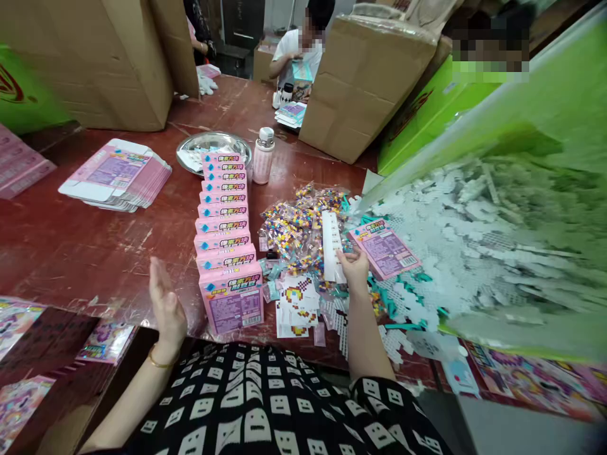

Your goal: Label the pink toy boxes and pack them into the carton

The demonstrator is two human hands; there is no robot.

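Right hand (355, 268): I see it closed on the lower end of a white strip of small plates (331, 243), which lies lengthwise over the heap of clear bags of coloured bricks (300, 222) on the counter (95, 246). Just right of the hand, a pink printed card (384, 248) lies flat, its corner close to the fingers.

Left hand (165, 306): released, fingers straight and together, palm turned toward the boxes, holding nothing. It hovers just left of the nearest pink box (232, 305), not touching it as far as I can tell. A gold bangle (159, 363) sits on the wrist.

Row of pink boxes (221, 208): standing upright one behind another, running away from me between the two hands toward a round metal tray (199, 146).

Pattern sheets (298, 304): white leaflets with pixel pictures, lying between the nearest box and the right forearm, partly under the bags.

White bottle (262, 156): upright, just right of the tray, behind the bags.

Stack of flat pink cartons (116, 175): unfolded, fanned, well left of the row.

Green bin (545, 202): large, tilted, at my right, filled with white pieces that spill onto the counter with some teal ones (393, 297).

Cardboard boxes (95, 57): big, at the far side of the counter. A person in a white shirt (296, 54) sits beyond them.
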